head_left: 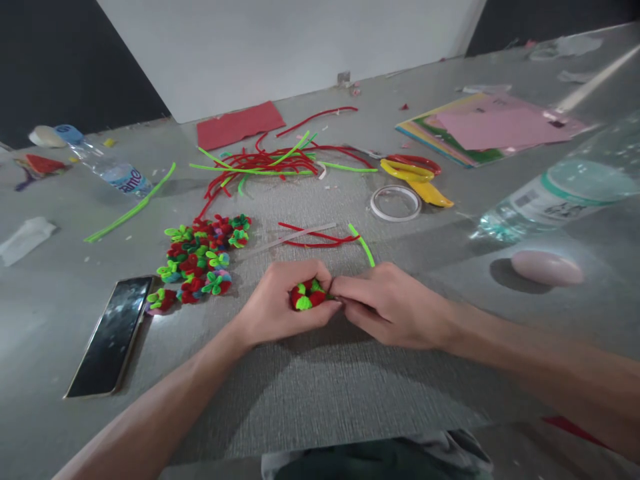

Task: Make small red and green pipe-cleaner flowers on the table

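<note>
My left hand (287, 300) is curled around a red and green pipe-cleaner ball (309, 295), low over the table near its front edge. Close against it, my right hand (387, 303) has its thumb and fingers pinched together at the ball's right side; what sits between those fingertips is too small to make out. Just beyond the hands lie two short red pipe cleaners (320, 243), a thin whitish strip (295, 235) and a short green pipe cleaner (362, 245). Left of my left hand is a cluster of small finished pipe-cleaner pieces (193, 263) in red, green and blue.
A phone (107, 340) lies at left. Farther back are a heap of red and green pipe cleaners (270, 163), yellow-handled scissors (415, 177), a tape roll (395, 203) and coloured paper (500, 130). Bottles lie left (107, 163) and right (545, 197), near a pinkish oval object (547, 267).
</note>
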`<state>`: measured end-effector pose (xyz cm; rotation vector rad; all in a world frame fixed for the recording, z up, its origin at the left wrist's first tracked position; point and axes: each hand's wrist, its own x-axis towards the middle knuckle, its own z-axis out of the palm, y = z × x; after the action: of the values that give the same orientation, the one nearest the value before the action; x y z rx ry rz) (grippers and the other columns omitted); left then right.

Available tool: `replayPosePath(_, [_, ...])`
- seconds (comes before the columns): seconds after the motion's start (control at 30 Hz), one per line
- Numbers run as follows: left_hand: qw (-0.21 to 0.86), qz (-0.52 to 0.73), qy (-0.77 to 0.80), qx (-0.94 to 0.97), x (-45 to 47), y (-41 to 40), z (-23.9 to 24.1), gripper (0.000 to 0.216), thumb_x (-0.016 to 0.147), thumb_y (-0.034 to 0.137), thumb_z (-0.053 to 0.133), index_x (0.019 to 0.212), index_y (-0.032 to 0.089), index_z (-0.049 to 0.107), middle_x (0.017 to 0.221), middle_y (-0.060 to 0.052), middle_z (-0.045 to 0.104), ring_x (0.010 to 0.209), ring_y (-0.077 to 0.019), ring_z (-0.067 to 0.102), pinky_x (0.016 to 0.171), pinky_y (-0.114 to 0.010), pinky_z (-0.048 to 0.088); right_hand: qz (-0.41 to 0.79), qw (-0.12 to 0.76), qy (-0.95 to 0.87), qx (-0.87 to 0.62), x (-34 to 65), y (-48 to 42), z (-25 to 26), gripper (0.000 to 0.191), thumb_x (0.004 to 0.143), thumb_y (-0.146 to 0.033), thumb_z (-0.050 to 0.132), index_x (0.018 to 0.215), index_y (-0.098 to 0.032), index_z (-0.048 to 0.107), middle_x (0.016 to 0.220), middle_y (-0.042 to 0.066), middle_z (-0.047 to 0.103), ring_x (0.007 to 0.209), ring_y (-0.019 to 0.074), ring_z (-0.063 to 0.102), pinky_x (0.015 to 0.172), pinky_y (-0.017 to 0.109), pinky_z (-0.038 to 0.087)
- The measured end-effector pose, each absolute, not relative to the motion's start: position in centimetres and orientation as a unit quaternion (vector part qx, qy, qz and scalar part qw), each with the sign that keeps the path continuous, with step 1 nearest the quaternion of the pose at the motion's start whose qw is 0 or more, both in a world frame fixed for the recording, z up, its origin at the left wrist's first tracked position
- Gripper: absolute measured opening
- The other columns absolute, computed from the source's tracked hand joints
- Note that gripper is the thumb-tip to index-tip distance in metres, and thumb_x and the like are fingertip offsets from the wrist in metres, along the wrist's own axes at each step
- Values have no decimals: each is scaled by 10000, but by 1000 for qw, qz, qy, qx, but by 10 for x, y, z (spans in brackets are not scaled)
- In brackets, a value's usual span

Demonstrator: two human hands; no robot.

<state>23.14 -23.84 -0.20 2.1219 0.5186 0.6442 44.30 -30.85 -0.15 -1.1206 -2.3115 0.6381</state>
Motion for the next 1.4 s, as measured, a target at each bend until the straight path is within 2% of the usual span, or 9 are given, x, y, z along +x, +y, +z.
replayPosePath(0.2, [403,239,218,856,231,-237,-2,98,802,107,644,757,171,585,654,80,507,616,-65,432,580,-192,346,226,231,-854,-408,444,-307,-2,168,965,-134,454,862,-192,573,613,-42,525,529,111,383,550,294,211])
replayPosePath(0.4, [434,243,190,847,231,-234,3,112,777,79,613,732,170,565,641,82,483,588,-58,402,557,-185,334,239,211,-854,-411,443,-310,7,227,1022,-159,409,897,-183,597,590,-43,501,509,114,370,546,303,194])
replayPosePath(0.7, [442,243,187,843,228,-229,7,93,809,129,654,742,170,605,641,56,542,559,-70,440,531,-200,350,233,211,-855,-413,443,-311,14,248,1012,-153,395,848,-196,576,580,-44,481,522,119,377,546,297,198])
replayPosePath(0.87, [401,232,210,861,227,-227,5,30,817,148,654,833,171,644,718,36,595,640,-93,500,614,-218,411,177,197,-858,-441,445,-308,6,247,1013,-172,399,864,-185,596,592,-30,517,512,120,360,549,312,179])
replayPosePath(0.93, [405,226,220,858,228,-227,3,100,809,140,633,903,171,648,784,22,627,693,-105,536,648,-226,436,155,190,-855,-457,446,-308,2,262,1023,-192,398,866,-175,606,616,-14,546,519,120,374,553,317,179])
replayPosePath(1.03, [432,232,247,836,230,-230,-1,164,792,112,594,939,170,633,833,14,637,725,-110,552,658,-227,452,136,180,-852,-472,446,-309,-1,270,1029,-200,396,884,-166,622,642,2,578,537,124,409,558,321,179])
replayPosePath(1.13, [475,236,265,805,234,-233,-3,152,774,87,584,896,172,614,790,30,617,698,-100,539,645,-223,440,123,182,-854,-471,445,-309,-2,269,1027,-194,399,893,-163,629,642,3,580,537,123,419,558,323,171])
replayPosePath(1.23, [524,236,278,770,236,-236,-3,146,772,78,587,881,174,597,769,37,615,689,-96,541,635,-224,423,118,194,-851,-473,444,-310,-2,258,1029,-206,425,874,-168,628,611,-13,545,516,117,388,555,325,157])
replayPosePath(1.4, [585,233,265,730,235,-235,-1,210,785,70,592,963,180,601,848,20,653,750,-113,608,679,-244,462,121,203,-848,-475,444,-310,-1,281,1033,-202,426,831,-184,621,567,-30,491,495,120,349,551,326,144])
